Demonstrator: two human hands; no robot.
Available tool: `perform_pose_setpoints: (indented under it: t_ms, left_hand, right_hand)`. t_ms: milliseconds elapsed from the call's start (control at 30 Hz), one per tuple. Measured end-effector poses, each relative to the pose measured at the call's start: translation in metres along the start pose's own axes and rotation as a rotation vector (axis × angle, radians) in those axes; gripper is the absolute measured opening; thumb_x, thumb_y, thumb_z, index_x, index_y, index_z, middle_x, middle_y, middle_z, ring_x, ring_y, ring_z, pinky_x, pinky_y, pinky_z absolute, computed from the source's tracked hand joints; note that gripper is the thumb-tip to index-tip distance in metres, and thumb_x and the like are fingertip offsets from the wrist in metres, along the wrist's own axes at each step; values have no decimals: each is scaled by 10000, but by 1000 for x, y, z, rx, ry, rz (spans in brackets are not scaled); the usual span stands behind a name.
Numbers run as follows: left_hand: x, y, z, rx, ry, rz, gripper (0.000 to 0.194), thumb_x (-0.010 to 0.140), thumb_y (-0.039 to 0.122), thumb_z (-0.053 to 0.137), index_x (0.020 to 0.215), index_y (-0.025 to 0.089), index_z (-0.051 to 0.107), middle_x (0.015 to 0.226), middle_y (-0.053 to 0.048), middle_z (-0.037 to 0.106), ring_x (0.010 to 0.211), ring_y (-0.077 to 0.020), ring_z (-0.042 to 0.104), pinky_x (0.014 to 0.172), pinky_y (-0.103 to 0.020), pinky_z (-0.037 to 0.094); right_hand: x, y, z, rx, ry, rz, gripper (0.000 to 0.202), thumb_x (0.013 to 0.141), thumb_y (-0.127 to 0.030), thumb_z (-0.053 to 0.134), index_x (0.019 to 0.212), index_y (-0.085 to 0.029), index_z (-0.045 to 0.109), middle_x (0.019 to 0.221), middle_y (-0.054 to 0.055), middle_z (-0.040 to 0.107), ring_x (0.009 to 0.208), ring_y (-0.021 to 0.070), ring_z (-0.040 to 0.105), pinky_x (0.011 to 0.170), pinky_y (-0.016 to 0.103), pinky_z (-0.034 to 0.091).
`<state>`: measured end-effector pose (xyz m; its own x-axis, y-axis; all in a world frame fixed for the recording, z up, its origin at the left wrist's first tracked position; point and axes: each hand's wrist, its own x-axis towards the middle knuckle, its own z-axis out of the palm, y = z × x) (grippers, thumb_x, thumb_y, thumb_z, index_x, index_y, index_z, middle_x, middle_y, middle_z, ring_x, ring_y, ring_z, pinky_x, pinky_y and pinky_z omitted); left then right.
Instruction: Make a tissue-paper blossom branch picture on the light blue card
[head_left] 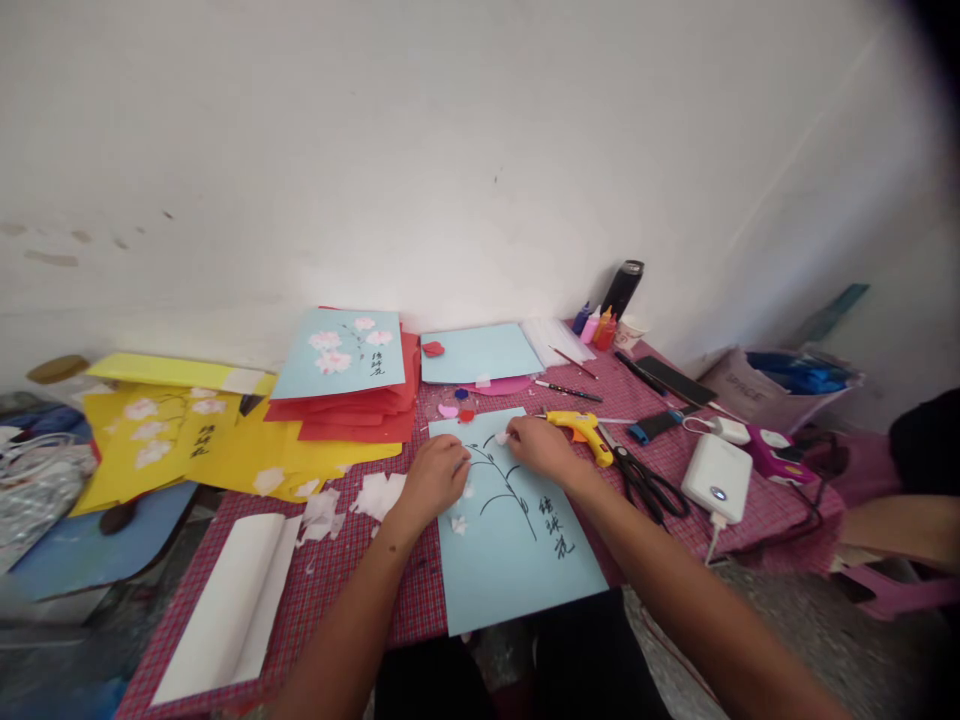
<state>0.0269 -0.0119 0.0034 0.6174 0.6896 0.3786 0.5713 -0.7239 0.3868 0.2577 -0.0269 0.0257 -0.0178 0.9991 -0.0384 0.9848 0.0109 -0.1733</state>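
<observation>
A light blue card lies in front of me, with a black ink branch and brush-written characters on it. My right hand is over its upper part, fingertips closed on a small white paper petal at the branch. At the card's upper left is my left hand, its fingers curled together; whether they hold anything is hidden. A crumpled white paper piece rests on the card below that hand. Torn white paper lies on the checked cloth to the left.
Right of the card are a yellow glue gun, black scissors and a white power bank. Finished blue card tops a red stack. Yellow sheets and folded white paper are left. Paint bottles stand behind.
</observation>
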Motion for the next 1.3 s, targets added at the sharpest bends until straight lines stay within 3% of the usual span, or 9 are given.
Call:
perform_pose_setpoints:
  t_ms: [467, 567, 667, 800, 867, 967, 1133, 1300]
  left_hand:
    - [0, 0, 0, 3, -19, -4, 111, 860, 203, 541, 912, 195, 639, 995, -76, 614, 977, -219, 573, 903, -376, 461]
    - [0, -1, 0, -1, -18, 4, 119, 861, 198, 537, 917, 197, 642, 995, -78, 617, 977, -220, 575, 906, -382, 463]
    - [0, -1, 0, -10, -6, 7, 125, 857, 198, 538, 916, 202, 649, 990, -80, 621, 971, -224, 577, 901, -388, 468]
    - [0, 0, 1, -19, 3, -14, 173, 843, 180, 528, 952, 198, 661, 987, -81, 629, 976, -228, 581, 903, -395, 473]
    - [0, 1, 0, -21, 7, -22, 226, 821, 151, 517, 985, 195, 666, 997, -83, 634, 982, -231, 584, 913, -403, 472]
    - [1, 1, -1, -23, 15, -25, 326, 761, 98, 507, 1027, 196, 667, 1027, -84, 640, 1001, -237, 585, 929, -413, 467]
    - [-1, 2, -3, -7, -1, -31, 420, 678, 56, 501, 1038, 193, 667, 1054, -80, 646, 1034, -242, 581, 947, -414, 460]
    - [-1, 4, -4, 8, -9, -33, 391, 699, 83, 511, 1038, 194, 672, 1065, -86, 645, 1050, -249, 579, 954, -419, 460]
  right_hand:
    - [0, -2, -3, 19, 9, -19, 242, 907, -258, 479, 905, -155, 698, 955, 110, 713, 866, 199, 634, 729, 265, 388]
    - [-5, -1, -8, 34, 16, -11, 229, 892, -236, 491, 973, -175, 696, 977, 89, 720, 871, 198, 639, 720, 263, 394]
    - [-19, 13, -17, 46, 60, 15, 287, 899, -216, 471, 1112, -183, 661, 1058, 86, 711, 962, 199, 628, 785, 261, 394]
    - [-46, 51, -28, 9, 186, 99, 291, 933, -331, 433, 1011, -201, 682, 1031, 82, 706, 931, 212, 624, 771, 273, 391]
    - [-55, 71, -31, -43, 190, 228, 338, 936, -383, 423, 1053, -187, 672, 1015, 111, 703, 879, 226, 636, 719, 282, 397]
    - [-57, 91, -31, -104, 120, 307, 371, 918, -427, 443, 997, -154, 681, 970, 151, 705, 861, 253, 654, 698, 301, 413]
    - [-46, 95, -28, -117, 39, 365, 343, 895, -380, 459, 963, -141, 696, 916, 180, 717, 856, 286, 679, 715, 343, 448]
    - [-40, 95, -30, -82, -24, 430, 356, 881, -389, 473, 964, -140, 713, 949, 200, 719, 848, 302, 684, 706, 365, 464]
